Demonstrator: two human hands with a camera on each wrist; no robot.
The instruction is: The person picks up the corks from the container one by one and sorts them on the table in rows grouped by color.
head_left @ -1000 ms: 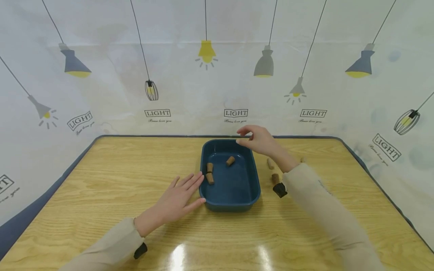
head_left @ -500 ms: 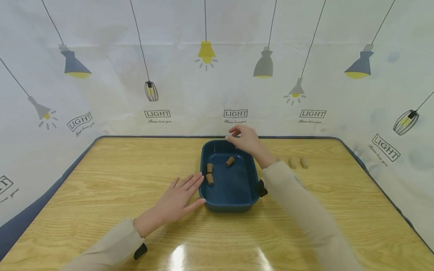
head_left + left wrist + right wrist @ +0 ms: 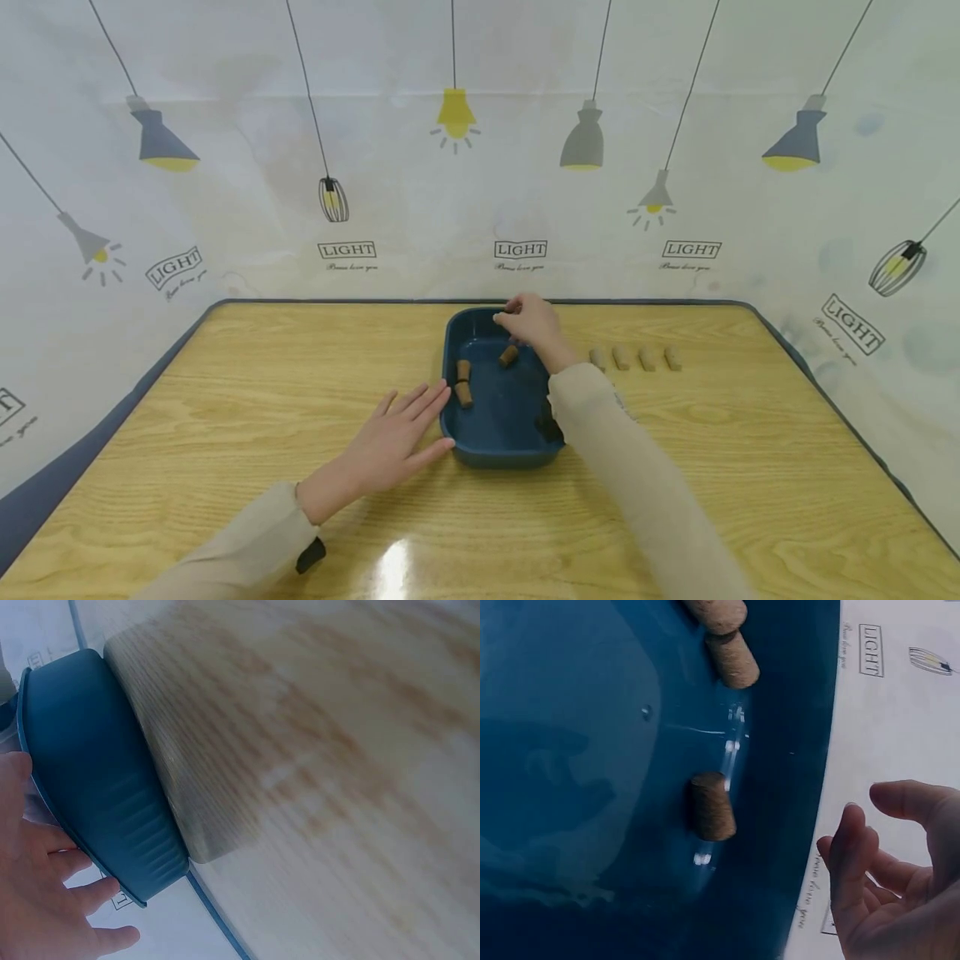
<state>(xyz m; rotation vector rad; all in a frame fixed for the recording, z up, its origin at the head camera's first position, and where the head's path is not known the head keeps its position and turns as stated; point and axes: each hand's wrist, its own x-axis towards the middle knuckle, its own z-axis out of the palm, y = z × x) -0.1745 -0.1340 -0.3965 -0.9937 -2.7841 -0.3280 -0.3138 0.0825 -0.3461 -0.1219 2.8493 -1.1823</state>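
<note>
A deep blue tray (image 3: 498, 458) stands on the wooden table, with three brown corks inside it. Two of them, an upper cork (image 3: 463, 370) and a lower cork (image 3: 464, 395), lie end to end along the left wall. The third cork (image 3: 508, 357) lies by itself toward the far end. My left hand (image 3: 386, 442) is spread, its fingertips and thumb touching the tray's left rim. Over the far end of the tray hovers my right hand (image 3: 531, 323), just above the lone cork. In the right wrist view this hand's thumb and bent fingers (image 3: 849, 847) are apart, with nothing between them.
Several pale corks stand in a row on the table right of the tray, from a near cork (image 3: 597, 359) to an end cork (image 3: 672, 359). A white backdrop (image 3: 420, 208) with printed lamps rises behind the table (image 3: 247, 400).
My right hand has moved left and then lower over the tray, uncovering the row of corks on the right. The left hand stays on the rim.
</note>
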